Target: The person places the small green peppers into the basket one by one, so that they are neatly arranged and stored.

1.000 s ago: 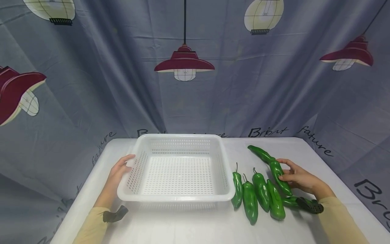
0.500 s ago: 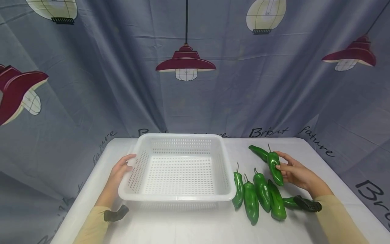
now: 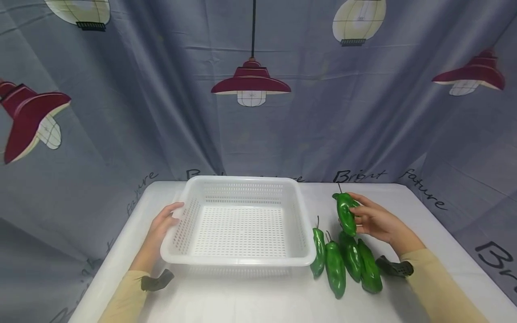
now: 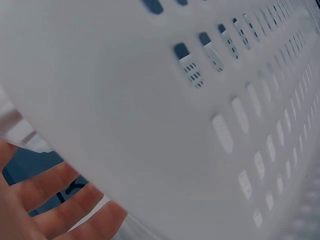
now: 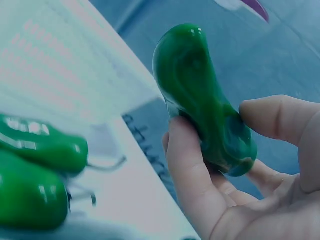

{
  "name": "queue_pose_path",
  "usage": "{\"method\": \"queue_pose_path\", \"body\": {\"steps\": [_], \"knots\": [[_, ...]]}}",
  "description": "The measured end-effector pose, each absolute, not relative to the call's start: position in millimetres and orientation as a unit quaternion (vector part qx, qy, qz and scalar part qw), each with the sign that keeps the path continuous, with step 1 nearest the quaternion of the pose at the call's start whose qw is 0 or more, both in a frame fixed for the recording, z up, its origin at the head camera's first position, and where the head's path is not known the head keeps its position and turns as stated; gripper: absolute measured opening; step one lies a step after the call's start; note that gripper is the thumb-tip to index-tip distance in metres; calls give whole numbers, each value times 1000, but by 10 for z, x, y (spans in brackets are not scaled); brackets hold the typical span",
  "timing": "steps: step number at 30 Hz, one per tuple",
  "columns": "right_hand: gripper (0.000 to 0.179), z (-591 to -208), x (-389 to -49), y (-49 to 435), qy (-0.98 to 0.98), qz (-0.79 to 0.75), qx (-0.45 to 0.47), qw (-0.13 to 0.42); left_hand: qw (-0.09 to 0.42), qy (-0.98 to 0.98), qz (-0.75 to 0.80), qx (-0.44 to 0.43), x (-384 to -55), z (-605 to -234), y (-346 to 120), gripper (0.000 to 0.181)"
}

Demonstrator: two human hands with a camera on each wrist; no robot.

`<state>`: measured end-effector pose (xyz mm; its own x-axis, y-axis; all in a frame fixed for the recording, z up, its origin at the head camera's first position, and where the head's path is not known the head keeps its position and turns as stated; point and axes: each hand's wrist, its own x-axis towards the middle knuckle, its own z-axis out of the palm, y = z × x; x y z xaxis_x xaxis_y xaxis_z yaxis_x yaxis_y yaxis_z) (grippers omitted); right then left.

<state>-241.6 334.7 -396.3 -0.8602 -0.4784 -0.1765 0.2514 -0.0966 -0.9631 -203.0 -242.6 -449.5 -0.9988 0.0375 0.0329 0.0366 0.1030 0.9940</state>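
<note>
My right hand (image 3: 373, 220) pinches a long green pepper (image 3: 345, 215) between thumb and fingers, its stem pointing up and away in the head view. In the right wrist view the held pepper (image 5: 187, 75) shows its glossy rounded end, the thumb on one side and fingers on the other. Another green pepper (image 3: 335, 196) is mostly hidden behind it. At the left side of a white perforated plastic basket (image 3: 238, 260), my left hand (image 3: 159, 226) rests with its fingers at the rim. The left wrist view shows those fingers (image 4: 65, 212) beside the basket's smooth wall (image 4: 125, 110).
Several more green peppers (image 3: 335, 269) lie side by side just right of the basket, their stems mostly pointing away. A white cloth (image 3: 226, 300) covers the table. Behind it hangs a blue-grey curtain (image 3: 173, 112) printed with lamps.
My right hand has raised its pepper and moved left and away, now covering most of the farthest pepper. My left hand stays at the basket; the head view has shifted slightly.
</note>
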Motion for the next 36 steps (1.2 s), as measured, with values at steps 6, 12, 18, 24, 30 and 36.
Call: {"method": "queue_pose_path", "body": {"steps": [6,12,18,24,30,36], "knots": [[56,-3860,-2461,3046,640,-724,-89,241,0,744,667,27,-2047,-4501,-2425,52],[74,-3741,-2511,2698,653,-715,-64,240,4,748,663,18,-2077,-4525,-2423,53],[75,-3677,-2573,2346,641,-722,-68,250,6,753,658,10,-2072,-4511,-2424,54],[78,-3680,-2651,1960,644,-716,-68,260,-2,747,665,20,-2073,-4502,-2415,54],[74,-3713,-2757,1485,665,-692,-62,275,-17,755,656,15,-2086,-4500,-2426,56],[73,-3768,-2849,1059,689,-660,-66,292,-12,749,663,4,-2091,-4509,-2421,57]]}}
